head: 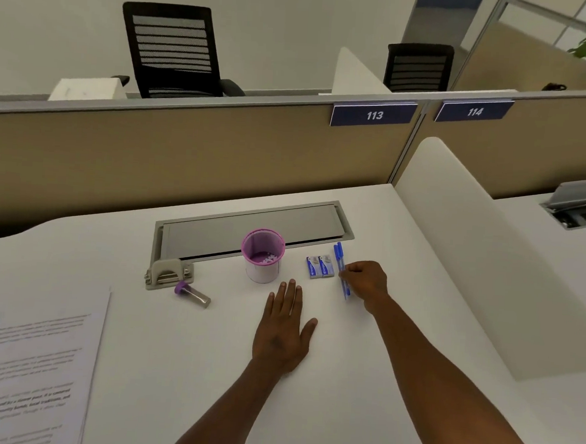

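OK, right hand (363,281) pinches both blue pens (338,255) mid-barrel. I judge them light, stiff, slick. Left hand (283,331) flat on desk (396,365), fingers straight, holding nothing.

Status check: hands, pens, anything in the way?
Right hand gripping the blue pens. Left hand flat on the desk, holding nothing. Two small boxes sit between pens and cup.

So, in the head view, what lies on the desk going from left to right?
Printed sheets, hole punch, purple-capped tube, purple mesh cup, staple boxes, blue pens, gripped by the right hand.
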{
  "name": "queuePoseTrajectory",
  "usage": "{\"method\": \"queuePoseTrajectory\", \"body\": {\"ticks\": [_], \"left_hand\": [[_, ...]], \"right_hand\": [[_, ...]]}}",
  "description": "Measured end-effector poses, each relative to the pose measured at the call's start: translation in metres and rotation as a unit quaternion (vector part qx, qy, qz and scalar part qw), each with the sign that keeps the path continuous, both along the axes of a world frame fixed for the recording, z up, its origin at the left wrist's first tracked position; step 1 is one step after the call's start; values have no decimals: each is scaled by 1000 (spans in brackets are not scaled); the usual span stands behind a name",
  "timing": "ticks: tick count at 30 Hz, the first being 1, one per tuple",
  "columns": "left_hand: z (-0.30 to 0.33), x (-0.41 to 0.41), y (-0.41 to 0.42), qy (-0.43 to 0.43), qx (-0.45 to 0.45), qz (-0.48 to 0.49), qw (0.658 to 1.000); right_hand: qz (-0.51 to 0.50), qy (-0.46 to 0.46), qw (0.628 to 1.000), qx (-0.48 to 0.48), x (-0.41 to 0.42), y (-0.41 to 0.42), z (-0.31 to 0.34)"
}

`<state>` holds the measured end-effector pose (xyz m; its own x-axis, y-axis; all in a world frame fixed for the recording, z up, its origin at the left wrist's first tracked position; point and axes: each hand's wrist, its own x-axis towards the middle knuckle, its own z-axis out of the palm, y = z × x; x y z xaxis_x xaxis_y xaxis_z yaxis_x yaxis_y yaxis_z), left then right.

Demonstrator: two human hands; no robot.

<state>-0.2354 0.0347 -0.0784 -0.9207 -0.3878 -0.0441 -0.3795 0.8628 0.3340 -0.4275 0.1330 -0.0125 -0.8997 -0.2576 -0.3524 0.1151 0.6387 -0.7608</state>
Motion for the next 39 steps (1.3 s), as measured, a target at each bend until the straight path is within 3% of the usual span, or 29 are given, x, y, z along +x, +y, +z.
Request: {"method": "queuePoseTrajectory", "body": {"ticks": [25, 30, 39], "left_hand": [[0, 1, 1, 25, -13, 8, 1000], [0, 1, 1, 14, -8, 8, 1000], [1, 1, 1, 13, 6, 9, 1000]], "right_hand": [[26, 185, 982, 19, 17, 8, -24], [78, 188, 979, 26, 26, 9, -33], [50, 181, 982, 3, 30, 9, -31]]}}
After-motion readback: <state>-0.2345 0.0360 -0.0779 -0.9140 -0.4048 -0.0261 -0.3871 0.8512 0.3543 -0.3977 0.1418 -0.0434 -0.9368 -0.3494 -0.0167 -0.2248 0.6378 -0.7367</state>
